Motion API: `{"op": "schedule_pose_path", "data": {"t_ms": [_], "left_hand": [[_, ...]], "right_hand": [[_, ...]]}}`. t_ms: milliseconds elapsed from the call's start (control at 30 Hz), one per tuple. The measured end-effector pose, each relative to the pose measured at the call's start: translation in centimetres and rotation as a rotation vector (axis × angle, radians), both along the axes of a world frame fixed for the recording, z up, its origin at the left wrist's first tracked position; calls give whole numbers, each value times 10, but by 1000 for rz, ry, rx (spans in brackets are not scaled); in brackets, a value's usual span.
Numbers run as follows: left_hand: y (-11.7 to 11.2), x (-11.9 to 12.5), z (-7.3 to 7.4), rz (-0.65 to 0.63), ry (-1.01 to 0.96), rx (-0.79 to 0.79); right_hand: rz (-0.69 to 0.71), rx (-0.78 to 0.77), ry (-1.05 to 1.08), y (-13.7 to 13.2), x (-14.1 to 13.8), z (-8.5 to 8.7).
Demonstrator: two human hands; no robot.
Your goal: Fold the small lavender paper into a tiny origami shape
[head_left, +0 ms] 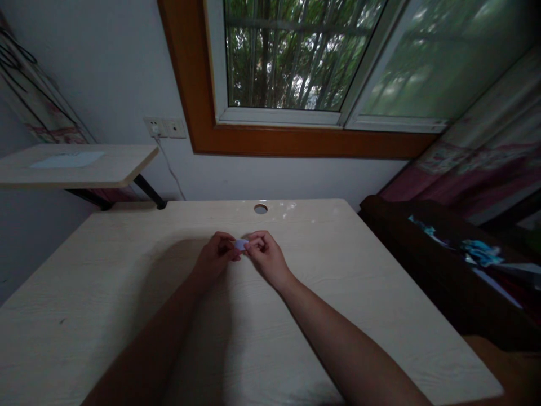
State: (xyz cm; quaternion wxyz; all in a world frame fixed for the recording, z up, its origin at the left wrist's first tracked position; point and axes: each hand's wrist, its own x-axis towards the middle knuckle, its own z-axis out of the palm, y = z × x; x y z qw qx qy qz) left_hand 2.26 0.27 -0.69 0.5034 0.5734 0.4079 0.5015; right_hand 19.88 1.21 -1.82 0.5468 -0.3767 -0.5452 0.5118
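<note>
My left hand and my right hand meet over the middle of a pale wooden desk. Both have their fingers curled in a pinch on a small pale-blue piece, perhaps folded paper, held between them just above the desktop. Most of the piece is hidden by my fingertips. Both forearms stretch back toward me across the desk.
A round cable hole sits near the desk's far edge. A raised side shelf with a sheet of paper stands at the left, below a wall socket with a cable. A dark cabinet with clutter flanks the right edge, under a window.
</note>
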Motion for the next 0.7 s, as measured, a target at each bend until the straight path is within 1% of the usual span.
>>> {"op": "schedule_pose_path", "data": {"t_ms": [267,533,633,700], "left_hand": [[0,0,0,-22,-58,-26],[-4,0,7,-4,-68,-26],[-2,0,4,-20,-50,16],[0,1,0,-10,2,38]], "right_hand": [[-18,-13,24,1,0,0],[-18,-25,50,2,0,-2],[-17,-18,36,2,0,-1],[-10,-7,18,1,0,-1]]}}
